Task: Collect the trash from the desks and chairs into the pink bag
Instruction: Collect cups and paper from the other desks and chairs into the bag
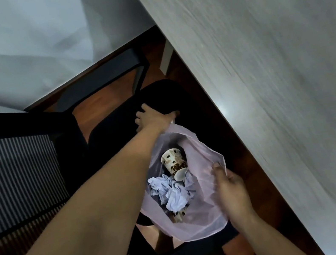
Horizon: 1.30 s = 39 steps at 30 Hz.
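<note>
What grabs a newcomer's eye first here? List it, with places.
The translucent pink plastic bag at lower centre, held open at its right rim by the right hand, shows a brown-spotted white paper cup lying above crumpled white paper. The left hand reaches past the bag's top edge to the black office chair seat. A pale wood-grain desk fills the right side.

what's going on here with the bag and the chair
A person is gathering trash. The right hand holds the rim of an open pink bag, which already contains a spotted paper cup and crumpled white paper. The left hand reaches past the bag to the black chair seat; whether it has a grip on anything there is unclear. A pale wood-grain desk stands beside them on the right.
</note>
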Tool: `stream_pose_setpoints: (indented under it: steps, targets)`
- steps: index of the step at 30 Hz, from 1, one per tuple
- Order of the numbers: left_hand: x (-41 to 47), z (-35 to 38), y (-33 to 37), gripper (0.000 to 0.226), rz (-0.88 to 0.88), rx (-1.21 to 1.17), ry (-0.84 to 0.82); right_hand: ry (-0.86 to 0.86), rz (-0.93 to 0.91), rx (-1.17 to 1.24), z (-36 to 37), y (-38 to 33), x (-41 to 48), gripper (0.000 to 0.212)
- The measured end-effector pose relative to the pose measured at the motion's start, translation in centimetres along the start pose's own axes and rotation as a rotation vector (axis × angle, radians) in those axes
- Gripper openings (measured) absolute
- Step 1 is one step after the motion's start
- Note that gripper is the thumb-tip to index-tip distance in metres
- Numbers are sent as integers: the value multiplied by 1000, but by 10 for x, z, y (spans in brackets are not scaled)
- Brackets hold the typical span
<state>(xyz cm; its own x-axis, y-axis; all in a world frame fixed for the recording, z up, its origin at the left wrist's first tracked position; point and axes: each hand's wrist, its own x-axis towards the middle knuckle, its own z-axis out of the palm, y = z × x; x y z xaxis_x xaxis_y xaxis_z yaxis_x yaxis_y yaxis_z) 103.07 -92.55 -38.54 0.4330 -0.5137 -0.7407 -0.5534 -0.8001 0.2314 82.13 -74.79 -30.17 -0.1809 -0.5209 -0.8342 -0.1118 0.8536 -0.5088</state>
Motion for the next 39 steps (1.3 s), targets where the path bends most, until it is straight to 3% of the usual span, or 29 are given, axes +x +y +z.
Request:
stream_pose_setpoints:
  steps: [6,13,16,18,20,22,25,29,31,33,35,37,39]
  targets:
    - [8,31,-14,96,28,-73,109,-10,-19,-12,-11,-3,1,29]
    - [-58,-34,-39,76,301,-714,119,-2,-41,-32,-6,-16,-9,31]
    - [-111,-56,-56,46,369,-927,-17,-26,-48,-61,0,-23,-14,31]
    - [-143,-66,-72,38,387,-993,-149,-30,-47,-57,3,-31,-19,30]
    - [-163,-69,-91,30,395,-919,-243,-27,-57,-59,6,-36,-24,35]
    - [-170,-62,-111,22,380,-699,-331,-34,-73,-63,7,-36,-26,34]
    - [-171,-39,-132,43,282,-376,-399,-23,-76,-81,7,-39,-30,33]
    - [-157,-17,-152,101,271,-141,-312,-14,-92,-104,2,-37,-42,37]
    - [-151,-13,-154,100,293,-125,-290,-1,-93,-108,-1,-33,-51,39]
    - [-156,-19,-149,70,356,-168,-92,-9,-98,-105,-5,-31,-59,38]
    - [-162,-26,-146,51,413,-190,296,-32,-94,-108,-8,-32,-68,37]
    - [-166,-33,-142,74,347,-104,532,-59,-95,-113,-12,-33,-76,35]
    - [-158,-34,-147,111,220,-2,419,-89,-99,-113,-16,-39,-88,33]
